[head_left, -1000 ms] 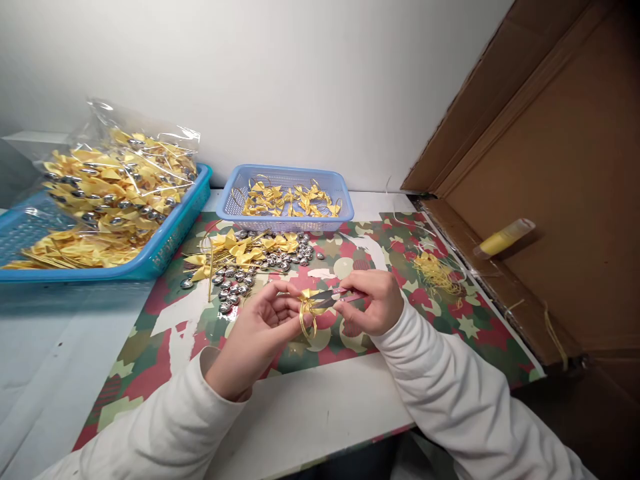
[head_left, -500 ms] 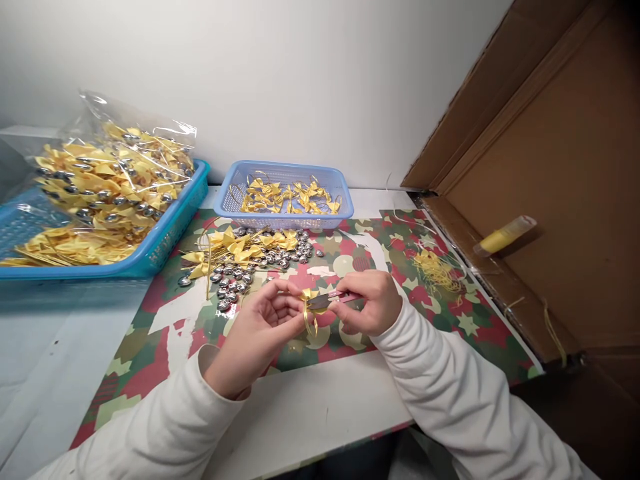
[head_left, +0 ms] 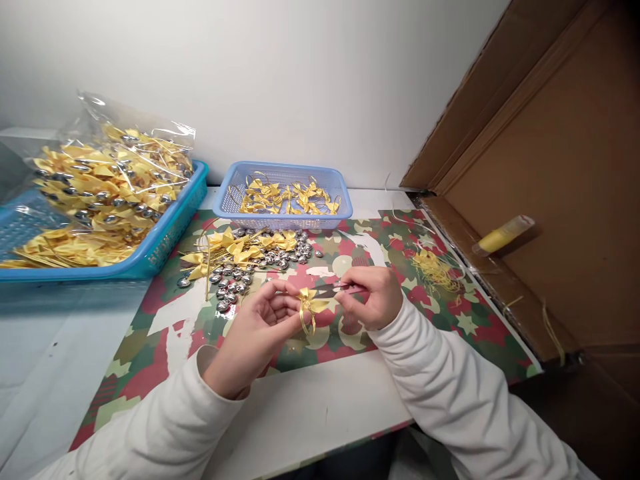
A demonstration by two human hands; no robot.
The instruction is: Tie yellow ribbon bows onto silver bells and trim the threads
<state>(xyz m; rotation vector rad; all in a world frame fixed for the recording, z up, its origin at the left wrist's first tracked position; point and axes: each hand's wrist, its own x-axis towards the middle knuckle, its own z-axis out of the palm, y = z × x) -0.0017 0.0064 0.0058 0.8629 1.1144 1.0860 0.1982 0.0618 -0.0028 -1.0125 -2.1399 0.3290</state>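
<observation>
You had a lavender basket [head_left: 336, 200] of yellow bows at the table's back edge, a teal tray [head_left: 165, 243] holding a bagged heap at the left edge, silver beads [head_left: 235, 277] between, and a yellow tube [head_left: 503, 235] on cardboard at the right.

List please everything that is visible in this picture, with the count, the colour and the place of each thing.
yellow bow: one, yellow with a gold loop, pinched in the left hand
snips: one, red handle, in the right hand, tips beside the bow
silver beads: many, silver, loose on the mat
loose bows: several, yellow, on the mat among the beads
small basket: one, pale blue, at the wall, holds yellow bows
large tray: one, turquoise, far left, holds a clear bag of bows
thread scraps: a heap, yellow, right part of the mat
mat: one, red, green and cream
cardboard box: one, brown, right
tube: one, yellow, inside the box
left hand: one
right hand: one
</observation>
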